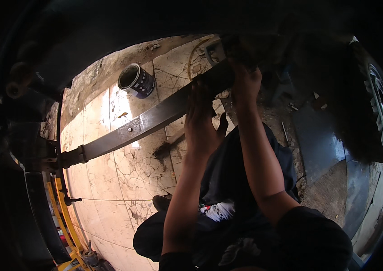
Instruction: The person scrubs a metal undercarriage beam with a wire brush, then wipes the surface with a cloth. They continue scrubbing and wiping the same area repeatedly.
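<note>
A long grey leaf spring [148, 119] slants across the view from the lower left to the dark upper middle. My left hand [200, 131] rests against it, fingers stretched out flat and thumb apart, holding nothing. Farther right, my right hand [246, 86] reaches up to the shadowed end of the spring. Its fingers look curled, but the tips and whatever they hold are lost in the dark. A clamp band [82, 153] wraps the spring near its left end, and a small round rivet head [130, 129] shows on its face.
An open paint can [138, 81] stands on the cracked tile floor beyond the spring. Below the spring lies a dark-ended tool with a handle [166, 147]. A yellow metal stand [65, 217] is at lower left, a toothed wheel [381, 97] at right. Dark vehicle parts hang overhead.
</note>
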